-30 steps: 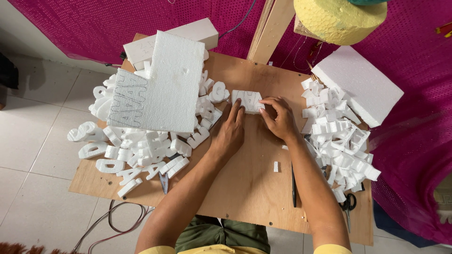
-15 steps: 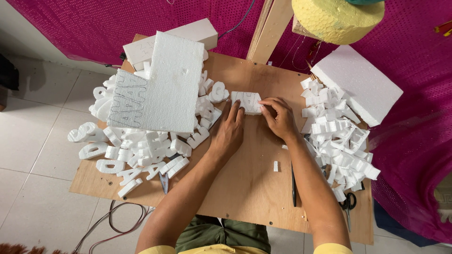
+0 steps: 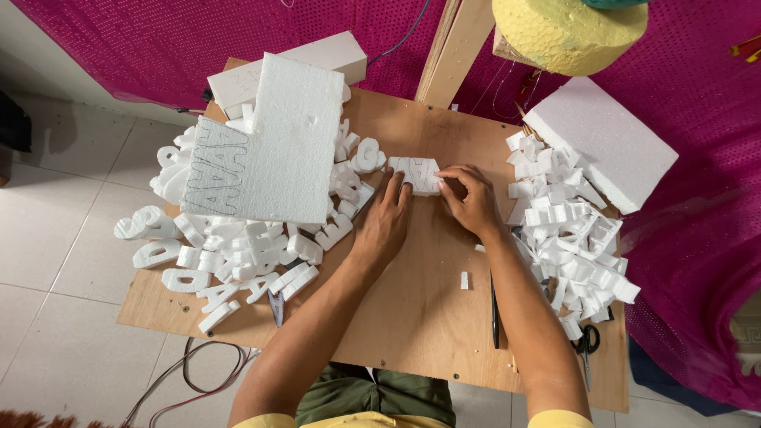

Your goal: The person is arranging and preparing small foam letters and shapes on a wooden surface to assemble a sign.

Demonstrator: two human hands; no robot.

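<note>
While both forearms reach up from the near edge of the plywood board (image 3: 412, 317), the two hands meet on a small white foam piece (image 3: 414, 173) lying flat near the middle of the board's far half. The left hand (image 3: 386, 222) rests palm down, fingers together and stretched forward, its fingertips pressing on the near left part of the piece. The right hand (image 3: 473, 198) is bent at the knuckles, its fingertips pinched onto the right end of the same piece; neither hand lifts it off the wood.

Just left of the hands, a large foam sheet (image 3: 273, 147) with outlined shapes drawn along its near left edge lies tilted on a heap of cut foam letters (image 3: 230, 250), which spreads across the board's left side and spills over its left edge. A white foam block (image 3: 317, 55) sits behind the sheet at the far left corner. Along the right edge lies a second heap of foam offcuts (image 3: 567, 230), and behind it a thick foam slab (image 3: 606, 143) overhangs the far right corner. A thin dark tool (image 3: 494, 309) lies on the bare wood beside the right forearm, and scissors (image 3: 585, 342) sit near the right near corner. A yellow foam cylinder (image 3: 567, 32) hangs above the far edge, beside a wooden post (image 3: 452, 51). Pink fabric (image 3: 151, 43) covers the ground behind.
</note>
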